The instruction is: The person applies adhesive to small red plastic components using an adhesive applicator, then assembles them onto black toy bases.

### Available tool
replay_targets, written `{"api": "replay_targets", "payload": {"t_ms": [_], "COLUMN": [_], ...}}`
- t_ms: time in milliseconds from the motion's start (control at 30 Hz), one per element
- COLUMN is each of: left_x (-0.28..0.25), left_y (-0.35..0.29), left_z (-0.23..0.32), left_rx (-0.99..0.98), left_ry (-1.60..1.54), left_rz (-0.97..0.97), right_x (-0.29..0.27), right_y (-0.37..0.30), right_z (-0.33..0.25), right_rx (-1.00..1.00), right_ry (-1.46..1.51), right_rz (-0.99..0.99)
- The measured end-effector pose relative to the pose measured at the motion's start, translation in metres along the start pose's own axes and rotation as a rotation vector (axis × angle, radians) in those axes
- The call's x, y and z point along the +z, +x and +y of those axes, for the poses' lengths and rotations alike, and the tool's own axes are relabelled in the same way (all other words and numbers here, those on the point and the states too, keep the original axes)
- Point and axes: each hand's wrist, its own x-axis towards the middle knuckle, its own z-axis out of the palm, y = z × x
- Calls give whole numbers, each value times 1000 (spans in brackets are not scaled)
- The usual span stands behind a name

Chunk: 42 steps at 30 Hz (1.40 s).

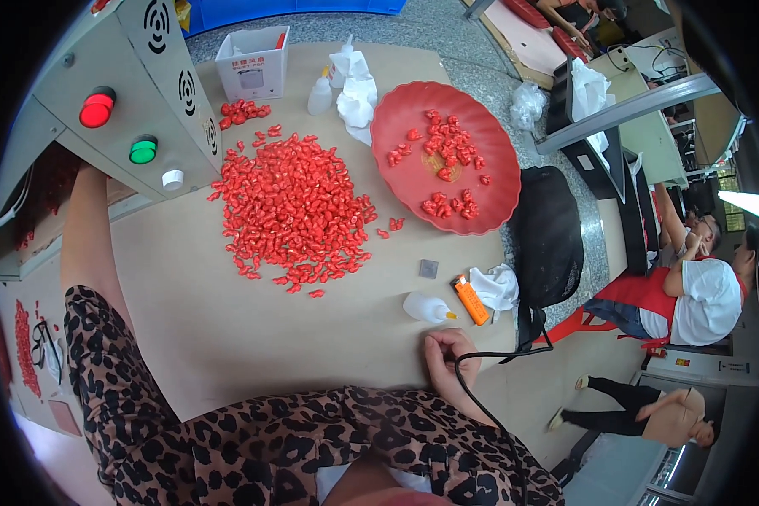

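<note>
My left forearm (pixel 91 232) reaches into the opening of a grey machine (pixel 126 80), whose housing hides the hand and its fingers. At the table's near edge rests my right hand (pixel 452 358), its fingers curled closed; whatever they might hold is hidden. A black cord (pixel 514 352) crosses that hand. Just beyond it lie a small white squeeze bottle (pixel 424 308) on its side, an orange lighter (pixel 471 300) and a crumpled white tissue (pixel 496 287). A heap of small glossy red pieces (pixel 291 211) covers the table's middle, with more clusters in a red scalloped plate (pixel 405 190).
A red lamp (pixel 98 108) and a green button (pixel 143 150) sit on the machine. Behind the heap stand a white box (pixel 253 63) and an upright squeeze bottle (pixel 320 94). A black bag (pixel 548 236) lies right of the plate. Other people (pixel 691 295) are farther right.
</note>
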Motion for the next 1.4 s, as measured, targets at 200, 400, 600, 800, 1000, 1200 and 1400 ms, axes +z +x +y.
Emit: {"api": "replay_targets", "payload": {"t_ms": [200,400,600,800,1000,1200,1400], "left_x": [-13,-83,-229,-307,-321,-311,-317], "left_y": [7,15,-31,-144,-235,-279,-283], "left_z": [-10,-31,108,270,381,425,432], "left_rx": [58,111,-889,-1043,-1164,-1154,-856], "left_ry": [94,252,-617,-1475,-1954,-2454,-2041], "left_rz": [28,74,0,-334,-420,-433,-388], "right_x": [-1,2,0,0,8,35,45], "right_y": [0,-2,-10,-5,-6,-42,-50], "right_z": [2,1,10,10,22,-30,-42], "right_rx": [-28,-14,4,69,-313,-61,145], "right_ry": [9,54,117,153,88,559,753], "right_rz": [2,-19,3,-87,-3,-370,-578]}}
